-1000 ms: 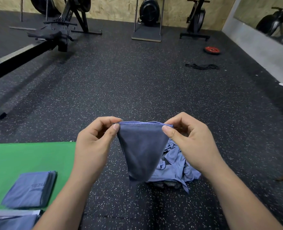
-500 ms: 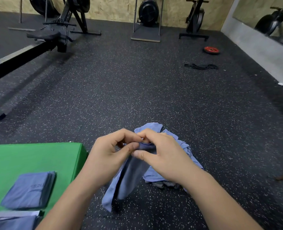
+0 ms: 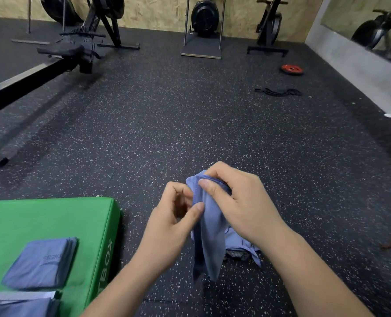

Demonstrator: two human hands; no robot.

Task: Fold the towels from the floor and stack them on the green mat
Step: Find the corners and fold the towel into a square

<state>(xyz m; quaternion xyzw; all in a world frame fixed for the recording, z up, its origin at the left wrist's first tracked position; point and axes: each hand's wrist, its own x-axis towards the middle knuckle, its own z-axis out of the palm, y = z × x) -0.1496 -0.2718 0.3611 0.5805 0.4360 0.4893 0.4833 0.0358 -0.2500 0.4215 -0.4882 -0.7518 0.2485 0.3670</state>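
Observation:
A blue towel (image 3: pixel 209 236) hangs doubled over above the speckled floor. My right hand (image 3: pixel 238 202) pinches its gathered top edge between thumb and fingers. My left hand (image 3: pixel 174 218) is just left of it, thumb tip touching the hanging cloth, fingers curled. A small heap of blue towels (image 3: pixel 240 248) lies on the floor behind the hanging one, partly hidden by my right wrist. On the green mat (image 3: pixel 52 216) at lower left lies a folded blue towel stack (image 3: pixel 41 263), and another folded towel (image 3: pixel 18 308) shows at the bottom edge.
A rowing machine (image 3: pixel 52 62) stretches across the far left. A fan bike (image 3: pixel 203 21) and another machine (image 3: pixel 270 26) stand at the back wall. A red weight plate (image 3: pixel 292 69) and a black band (image 3: pixel 279 91) lie on the floor at right.
The towel's two top corners, first held apart, were brought together and folded. Now my right hand holds the gathered edge alone and my left hand has slid lower along the cloth.

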